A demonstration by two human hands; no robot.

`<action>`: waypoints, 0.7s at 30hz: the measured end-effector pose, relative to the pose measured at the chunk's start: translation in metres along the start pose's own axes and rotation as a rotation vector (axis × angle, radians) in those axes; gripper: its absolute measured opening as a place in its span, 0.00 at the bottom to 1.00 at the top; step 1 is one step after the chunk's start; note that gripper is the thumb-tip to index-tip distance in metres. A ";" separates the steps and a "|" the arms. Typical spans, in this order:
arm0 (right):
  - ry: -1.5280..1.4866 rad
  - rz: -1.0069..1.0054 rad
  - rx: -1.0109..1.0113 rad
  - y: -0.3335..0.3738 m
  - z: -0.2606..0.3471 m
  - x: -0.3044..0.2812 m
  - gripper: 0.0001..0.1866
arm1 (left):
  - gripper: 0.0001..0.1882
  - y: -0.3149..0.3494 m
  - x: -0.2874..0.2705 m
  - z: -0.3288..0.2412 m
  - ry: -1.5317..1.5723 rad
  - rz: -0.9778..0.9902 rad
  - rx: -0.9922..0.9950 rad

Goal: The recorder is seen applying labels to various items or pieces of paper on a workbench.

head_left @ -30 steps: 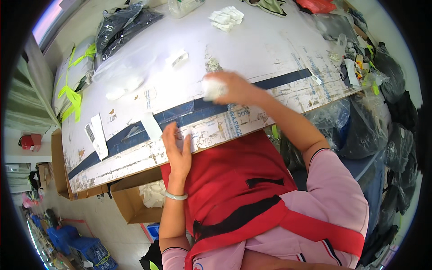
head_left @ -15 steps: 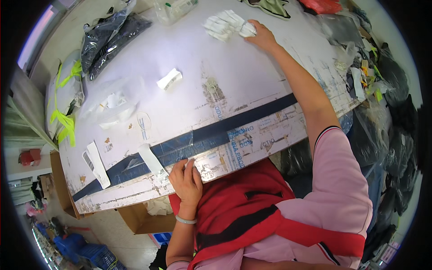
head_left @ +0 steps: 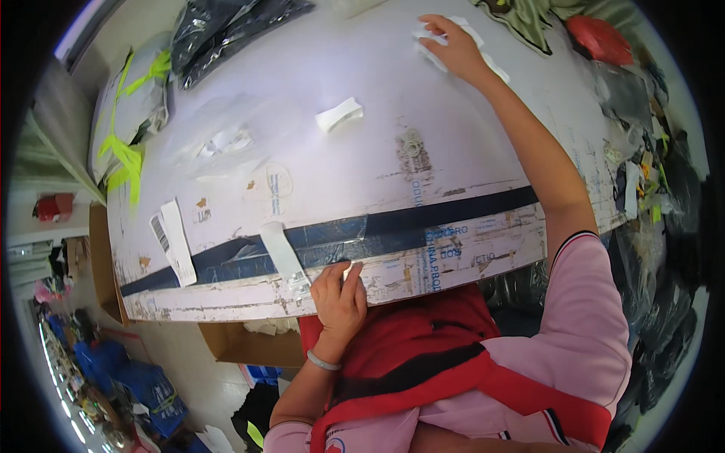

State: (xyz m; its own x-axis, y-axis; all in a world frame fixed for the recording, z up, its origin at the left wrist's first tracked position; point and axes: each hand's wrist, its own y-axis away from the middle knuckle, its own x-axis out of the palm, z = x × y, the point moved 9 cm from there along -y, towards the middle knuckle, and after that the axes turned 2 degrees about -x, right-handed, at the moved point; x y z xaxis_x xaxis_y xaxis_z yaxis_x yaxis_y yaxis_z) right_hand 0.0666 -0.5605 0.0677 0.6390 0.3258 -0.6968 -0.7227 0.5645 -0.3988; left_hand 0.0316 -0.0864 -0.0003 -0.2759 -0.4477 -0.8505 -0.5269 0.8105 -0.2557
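Observation:
My right hand (head_left: pixel 455 51) reaches over white slips (head_left: pixel 477 36) at the far side of the table. Its thumb and fingers are apart, and the slips lie under and around it. My left hand (head_left: pixel 340 298) rests at the near table edge, its fingers curled. Something small and white shows between its fingertips, too little to name. Beside that hand a long white label strip (head_left: pixel 283 253) lies over the dark tape. Farther left is another strip with a barcode (head_left: pixel 174 245). A folded white slip (head_left: pixel 339 114) sits alone in mid-table.
A clear plastic bag with white pieces (head_left: pixel 225 141) lies left on the worn white table (head_left: pixel 302 181). Dark bagged goods (head_left: pixel 226 38) and a grey bundle with neon ties (head_left: pixel 132 113) stand behind. Plastic-wrapped piles (head_left: pixel 649 249) crowd the right. A cardboard box (head_left: pixel 249 343) sits below the near edge.
The view has shifted, so the table things appear farther right or higher. The fingers of my right hand have come apart above the white slips. My left hand remains at the near edge.

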 end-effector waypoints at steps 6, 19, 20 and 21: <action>0.035 0.420 -0.349 0.027 0.109 0.111 0.26 | 0.19 0.001 -0.004 0.002 0.055 -0.004 0.004; 0.225 0.257 -0.466 0.127 0.172 0.132 0.20 | 0.19 0.002 -0.002 0.000 0.084 -0.017 0.036; 0.246 0.270 -0.497 0.140 0.178 0.137 0.21 | 0.19 0.002 -0.002 0.002 0.083 -0.013 0.026; 0.259 0.255 -0.498 0.151 0.181 0.133 0.21 | 0.18 0.003 -0.003 0.003 0.081 -0.011 0.018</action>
State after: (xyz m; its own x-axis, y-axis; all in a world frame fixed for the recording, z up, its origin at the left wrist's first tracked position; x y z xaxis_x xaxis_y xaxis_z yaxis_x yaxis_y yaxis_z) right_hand 0.0902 -0.2946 0.0224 0.3906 0.1738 -0.9040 -0.9203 0.0507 -0.3879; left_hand 0.0337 -0.0815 -0.0001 -0.3351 -0.4849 -0.8079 -0.5160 0.8118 -0.2732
